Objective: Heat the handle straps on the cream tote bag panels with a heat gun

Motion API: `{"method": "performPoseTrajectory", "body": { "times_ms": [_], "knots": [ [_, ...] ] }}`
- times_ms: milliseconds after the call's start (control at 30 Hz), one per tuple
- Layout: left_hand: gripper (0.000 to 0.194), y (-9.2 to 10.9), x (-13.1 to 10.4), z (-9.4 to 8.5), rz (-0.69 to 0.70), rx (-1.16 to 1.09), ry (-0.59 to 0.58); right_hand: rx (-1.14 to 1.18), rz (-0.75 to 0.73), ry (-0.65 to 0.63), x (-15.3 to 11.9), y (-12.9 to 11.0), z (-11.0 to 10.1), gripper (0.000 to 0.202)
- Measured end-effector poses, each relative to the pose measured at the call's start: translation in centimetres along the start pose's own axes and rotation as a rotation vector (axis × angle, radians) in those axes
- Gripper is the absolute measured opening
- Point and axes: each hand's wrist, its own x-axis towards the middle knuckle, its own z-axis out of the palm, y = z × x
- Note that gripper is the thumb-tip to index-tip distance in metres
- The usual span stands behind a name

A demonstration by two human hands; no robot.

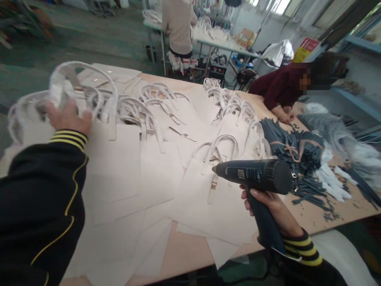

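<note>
A black heat gun (253, 174) is held by its handle in my right hand (272, 204), its nozzle pointing left over a cream bag panel (220, 216) with looped handles and a metal buckle (214, 184). At the left, my left hand (70, 117) reaches over a pile of cream panels (116, 167), its fingers around the base of a wrapped white handle (61, 87). The thumb shows at the right of that handle, and some fingertips are hidden behind the material.
More handled panels (235, 127) lie behind. Bundled dark straps (285, 145) and clear plastic (351, 135) cover the table's right side. A person in dark red (275, 85) leans over the far edge; another person (178, 29) stands at a back table (223, 43).
</note>
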Motion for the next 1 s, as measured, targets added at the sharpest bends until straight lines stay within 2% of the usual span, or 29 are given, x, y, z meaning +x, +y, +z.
{"method": "performPoseTrajectory", "body": {
  "times_ms": [67,133,200,267,333,400,433,500,567,667,767,867,1000],
  "knots": [
    [0.063,0.7,-3.9,3.0,0.032,0.075,-0.047,0.005,-0.017,0.002,1.1,0.5,0.9,0.033],
    [0.066,0.7,-7.4,5.7,0.149,0.178,-0.117,0.005,-0.037,-0.001,2.1,0.6,1.7,0.032],
    [0.067,0.0,-8.9,7.3,0.216,0.222,-0.149,0.006,-0.040,-0.031,2.6,0.4,2.2,0.032],
    [0.065,-0.6,-8.6,7.5,0.224,0.211,-0.142,-0.001,-0.043,-0.038,2.3,-0.1,2.3,0.032],
    [0.064,-0.6,-7.9,7.1,0.226,0.194,-0.112,-0.019,-0.052,0.015,1.3,-0.5,1.9,0.033],
    [0.060,0.3,-8.4,6.7,0.245,0.187,-0.081,-0.047,-0.050,0.093,-0.3,-0.8,0.9,0.035],
    [0.057,1.0,-9.4,6.6,0.268,0.185,-0.069,-0.064,-0.043,0.131,-1.1,-0.8,0.2,0.036],
    [0.050,2.9,-12.8,7.1,0.333,0.154,-0.061,-0.081,-0.028,0.193,-2.7,-0.5,-1.2,0.037],
    [0.043,5.1,-17.7,8.3,0.398,0.053,-0.104,-0.045,-0.003,0.219,-3.6,0.0,-2.5,0.036],
    [0.037,8.7,-25.5,11.0,0.460,-0.161,-0.278,0.035,0.000,0.239,-3.7,1.0,-3.5,0.033],
    [0.041,11.5,-30.9,13.6,0.438,-0.158,-0.410,0.023,-0.055,0.286,-2.8,1.7,-3.7,0.031],
    [0.051,12.9,-32.7,15.0,0.400,-0.027,-0.411,0.000,-0.088,0.313,-2.6,1.9,-3.9,0.029],
    [0.054,13.2,-31.9,15.1,0.377,0.098,-0.402,-0.011,-0.080,0.355,-3.6,1.9,-5.2,0.027]
  ]
}}
